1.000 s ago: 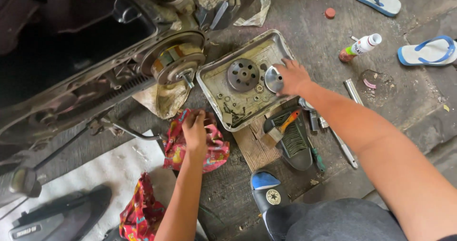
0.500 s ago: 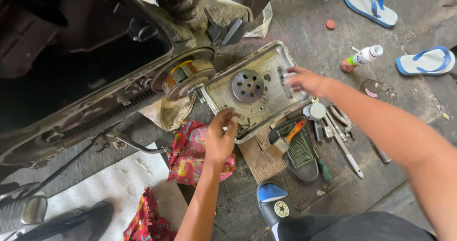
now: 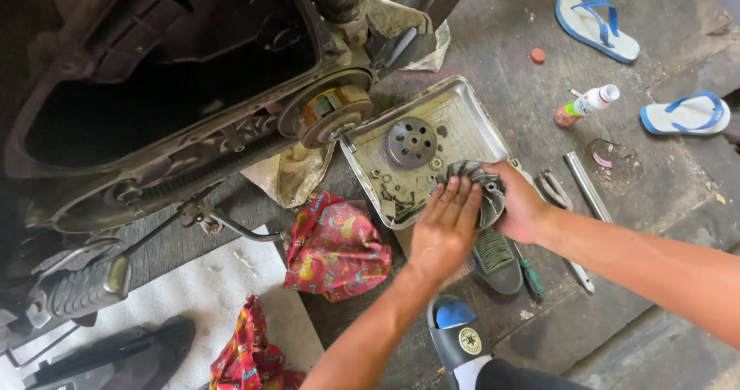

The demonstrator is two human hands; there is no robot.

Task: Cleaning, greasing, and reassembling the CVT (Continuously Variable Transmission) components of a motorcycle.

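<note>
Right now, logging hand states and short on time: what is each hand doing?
Left hand: open, fingers flat against the finned metal disc.
Right hand: closed around the finned metal disc, holding it over the metal tray.

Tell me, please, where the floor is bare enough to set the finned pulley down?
Bare concrete lies between the tray, the red cap and the bottle. It is crowded below the right hand: pliers, screwdriver, dark sandal.
</note>
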